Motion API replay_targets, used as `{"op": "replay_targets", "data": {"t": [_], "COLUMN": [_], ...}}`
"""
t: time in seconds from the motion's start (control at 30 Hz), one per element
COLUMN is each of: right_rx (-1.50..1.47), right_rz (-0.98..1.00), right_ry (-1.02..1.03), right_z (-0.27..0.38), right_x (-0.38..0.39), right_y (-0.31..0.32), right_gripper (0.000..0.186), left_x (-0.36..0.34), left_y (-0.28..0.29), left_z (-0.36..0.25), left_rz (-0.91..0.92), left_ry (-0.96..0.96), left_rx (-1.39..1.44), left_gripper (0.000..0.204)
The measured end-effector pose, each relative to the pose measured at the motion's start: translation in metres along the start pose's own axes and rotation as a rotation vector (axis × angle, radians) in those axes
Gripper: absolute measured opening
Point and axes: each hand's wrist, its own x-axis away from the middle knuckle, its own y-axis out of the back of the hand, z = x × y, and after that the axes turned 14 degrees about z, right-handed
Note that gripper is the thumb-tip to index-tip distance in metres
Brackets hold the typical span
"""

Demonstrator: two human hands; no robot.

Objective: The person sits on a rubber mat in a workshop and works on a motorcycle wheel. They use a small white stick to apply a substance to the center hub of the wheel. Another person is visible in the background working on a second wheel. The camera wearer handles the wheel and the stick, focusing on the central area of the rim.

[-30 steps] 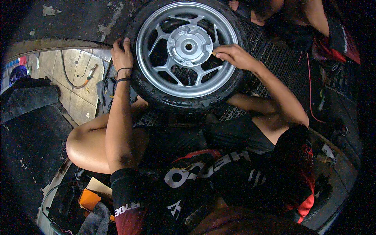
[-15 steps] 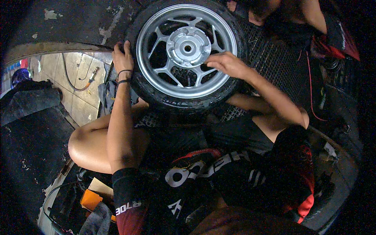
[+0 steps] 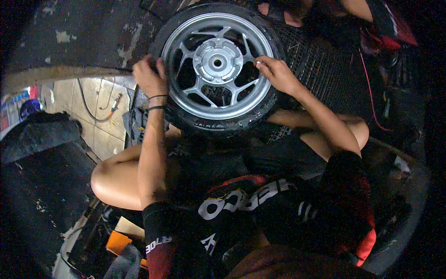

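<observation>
A silver spoked wheel (image 3: 218, 79) with a black tyre (image 3: 218, 124) lies before me, its round hub facing up. At the tyre's left edge is my left hand (image 3: 149, 79), slightly blurred, thumb and fingers apart, with nothing seen between them. Two dark bands circle that wrist. My right hand (image 3: 278, 76) is over the right side of the rim, thumb and fingers pinched together. A small pale glint shows at its fingertips; I cannot make out what it is. The tyre's lower part looks wet.
Black grating (image 3: 320, 79) lies under and right of the wheel. Another person's arm (image 3: 357, 9) shows at the top right, near a thin red cord (image 3: 370, 97). A hose (image 3: 88, 109) lies on pale tiles at left. An orange box (image 3: 118, 242) is at lower left.
My right hand has drawn back from beside the hub to the rim's right side. The left hand's fingers have spread and its wrist has bent. The view has shifted slightly.
</observation>
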Motion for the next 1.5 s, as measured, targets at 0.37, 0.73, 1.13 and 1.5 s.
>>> {"op": "replay_targets", "data": {"t": [0.37, 0.73, 1.13, 1.5], "right_rx": [-0.315, -0.426, -0.417, -0.195], "right_rz": [-0.261, -0.166, -0.04, -0.081], "right_ry": [-0.138, -0.124, -0.142, -0.219], "right_z": [0.013, -0.006, 0.004, 0.015], "right_x": [0.026, 0.022, -0.003, -0.012], "right_y": [0.001, -0.02, -0.045, -0.038], "right_gripper": [0.024, 0.025, 0.03, 0.027], "left_x": [0.003, -0.046, -0.062, -0.025], "left_y": [-0.058, -0.028, 0.042, -0.003], "left_z": [-0.185, -0.149, 0.078, 0.051], "left_rz": [0.737, 0.713, 0.242, 0.173], "left_ry": [-0.321, -0.272, 0.29, 0.379], "left_rx": [-0.09, 0.114, 0.105, 0.209], "left_gripper": [0.045, 0.013, 0.03, 0.038]}}
